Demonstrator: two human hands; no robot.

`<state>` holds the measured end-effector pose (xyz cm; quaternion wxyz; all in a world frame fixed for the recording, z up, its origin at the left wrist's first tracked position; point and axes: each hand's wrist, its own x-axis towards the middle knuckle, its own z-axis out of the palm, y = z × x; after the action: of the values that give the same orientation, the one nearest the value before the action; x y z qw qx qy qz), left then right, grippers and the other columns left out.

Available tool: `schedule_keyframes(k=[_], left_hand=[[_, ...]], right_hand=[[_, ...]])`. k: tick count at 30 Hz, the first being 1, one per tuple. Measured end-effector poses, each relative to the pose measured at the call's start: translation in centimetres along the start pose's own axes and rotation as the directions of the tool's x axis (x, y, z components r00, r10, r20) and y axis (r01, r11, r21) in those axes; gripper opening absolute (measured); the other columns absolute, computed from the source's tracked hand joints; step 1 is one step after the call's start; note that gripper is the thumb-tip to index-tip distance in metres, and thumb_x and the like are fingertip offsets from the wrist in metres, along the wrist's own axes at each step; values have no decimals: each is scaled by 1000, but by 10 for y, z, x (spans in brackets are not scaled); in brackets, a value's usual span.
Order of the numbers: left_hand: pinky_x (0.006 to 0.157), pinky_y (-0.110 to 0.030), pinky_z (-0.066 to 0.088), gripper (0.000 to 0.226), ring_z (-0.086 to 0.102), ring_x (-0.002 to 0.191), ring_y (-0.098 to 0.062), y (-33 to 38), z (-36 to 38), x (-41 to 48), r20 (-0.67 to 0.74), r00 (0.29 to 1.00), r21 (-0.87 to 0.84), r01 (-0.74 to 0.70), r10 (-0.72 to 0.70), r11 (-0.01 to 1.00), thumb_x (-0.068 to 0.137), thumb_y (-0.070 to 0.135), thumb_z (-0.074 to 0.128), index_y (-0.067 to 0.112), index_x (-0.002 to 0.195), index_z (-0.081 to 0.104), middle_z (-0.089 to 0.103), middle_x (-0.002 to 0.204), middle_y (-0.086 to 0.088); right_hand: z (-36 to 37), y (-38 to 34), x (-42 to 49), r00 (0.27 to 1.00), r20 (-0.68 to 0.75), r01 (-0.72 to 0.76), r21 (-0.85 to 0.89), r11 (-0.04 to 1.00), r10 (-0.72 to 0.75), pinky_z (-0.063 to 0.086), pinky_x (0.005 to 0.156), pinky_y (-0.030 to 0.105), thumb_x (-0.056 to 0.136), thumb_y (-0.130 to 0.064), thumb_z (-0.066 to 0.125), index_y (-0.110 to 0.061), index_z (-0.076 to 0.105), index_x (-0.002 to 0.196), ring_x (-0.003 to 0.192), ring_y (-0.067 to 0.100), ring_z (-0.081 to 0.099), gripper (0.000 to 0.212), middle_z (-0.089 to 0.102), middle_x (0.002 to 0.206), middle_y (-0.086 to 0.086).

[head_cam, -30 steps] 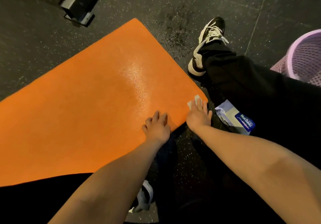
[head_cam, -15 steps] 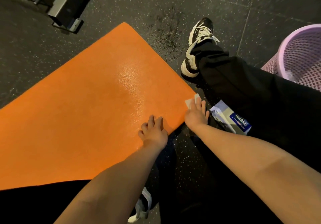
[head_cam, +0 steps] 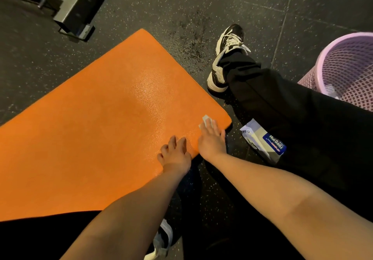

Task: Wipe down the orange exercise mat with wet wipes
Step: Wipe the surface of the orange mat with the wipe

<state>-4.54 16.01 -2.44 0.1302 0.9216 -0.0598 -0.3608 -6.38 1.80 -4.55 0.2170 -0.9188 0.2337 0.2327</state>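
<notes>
Two hands lie on the near right corner of the orange mat [head_cam: 90,128]. The right hand [head_cam: 212,140] is flat, its straight fingers pressing a white wet wipe [head_cam: 206,119] onto the mat close to the right edge; only the far end of the wipe shows beyond the fingertips. The left hand [head_cam: 175,154] rests just left of it and holds nothing, fingers spread and a little bent, tips on the mat.

Right of this corner, a pack of wipes [head_cam: 264,142] with a blue label lies on the floor against the person's black trouser leg [head_cam: 292,108]. The leg stretches away to a black and white shoe [head_cam: 226,58] just beside the mat's right edge. At the far right stands a purple mesh basket [head_cam: 347,72]. A second shoe [head_cam: 163,239] shows near, between the forearms.

The mat lies flat on a dark speckled floor [head_cam: 161,1] and has a shiny patch in its middle. A dark metal frame [head_cam: 74,11] stands far left, apart from the mat.
</notes>
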Motion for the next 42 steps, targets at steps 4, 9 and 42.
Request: schedule_keyframes(k=[4,9,42], left_hand=[[118,-48,11,56,9,148,-32,-1,0,-1,-3,1000,-2,-3,3,1000,99,34,40,45,153,26,5,168,7],[119,-50,10,59,9,148,-30,-8,-3,-3,6,998,1,-55,55,998,98,28,43,41,154,28,6,168,6],[122,-46,7,58,6,153,-20,-80,-8,-18,-109,992,-135,51,-66,990,102,27,37,27,158,24,9,168,5]], right_hand=[[22,-12,-17,958,112,276,-94,957,-265,-8,124,53,107,-21,34,-24,3,163,154,18,-19,64,-13,169,-4],[1,8,-2,992,-11,122,-121,985,-124,-6,125,52,105,-16,34,-27,10,162,154,22,-18,63,-11,169,-2],[14,-39,14,936,136,351,-282,893,-325,-5,123,53,108,-26,28,-27,3,163,155,15,-12,60,-8,169,-7]])
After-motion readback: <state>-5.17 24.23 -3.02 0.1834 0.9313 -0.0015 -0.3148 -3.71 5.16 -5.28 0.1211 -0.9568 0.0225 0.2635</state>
